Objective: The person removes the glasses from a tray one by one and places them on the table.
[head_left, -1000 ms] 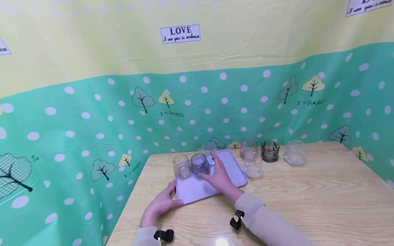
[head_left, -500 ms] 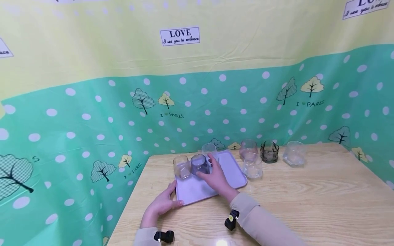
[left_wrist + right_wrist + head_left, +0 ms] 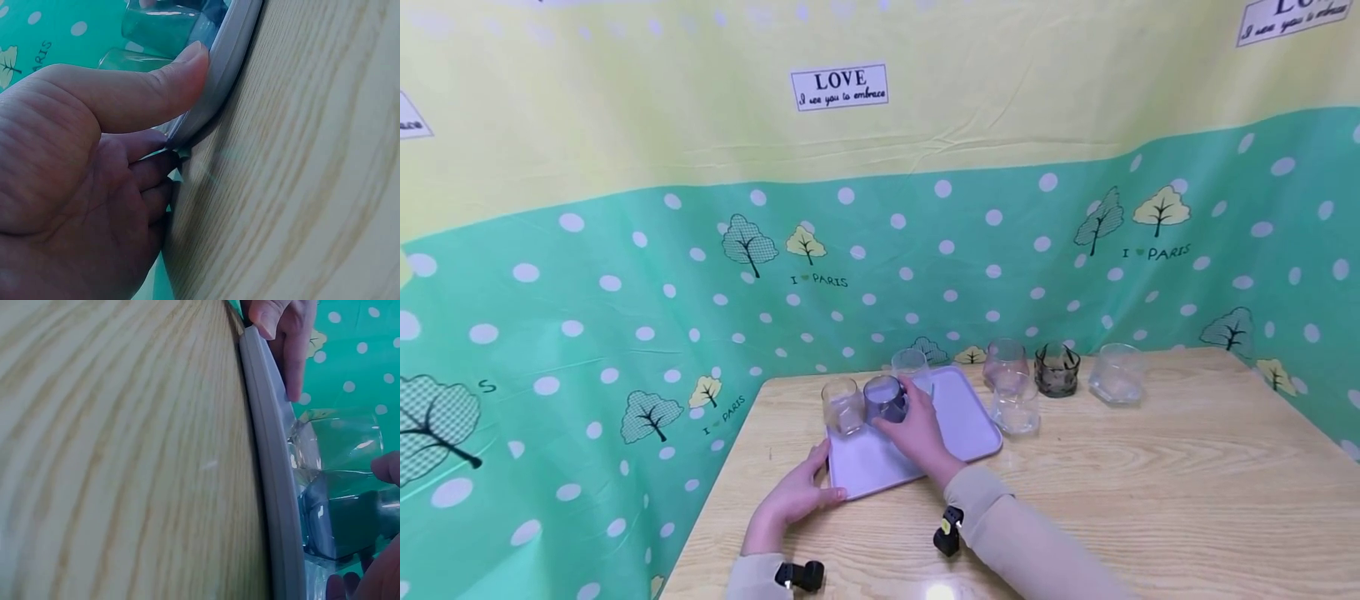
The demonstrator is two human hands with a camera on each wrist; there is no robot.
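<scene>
A pale lilac tray [image 3: 880, 471] lies on the wooden table, its near left corner pinched by my left hand [image 3: 796, 493]. In the left wrist view the thumb [image 3: 181, 81] presses on the rim while the other fingers lie against the outer side. A grey-blue tinted glass [image 3: 882, 402] stands upright on the tray, and my right hand [image 3: 917, 427] grips it from the right with thumb and fingers. Left of it, close by, stands a faintly amber glass [image 3: 842, 410]. Behind the right hand a clear glass [image 3: 910, 363] is partly hidden.
Right of the tray several glasses stand on the table: a pinkish glass [image 3: 1006, 358], a clear glass [image 3: 1017, 408], a dark smoky glass [image 3: 1057, 371] and a wide clear glass [image 3: 1116, 375]. A green and yellow printed cloth [image 3: 865, 233] hangs behind the table's back edge.
My right hand has moved slightly left and its fingers have drawn in round the grey-blue glass. The left hand, the tray and the other glasses have kept their places.
</scene>
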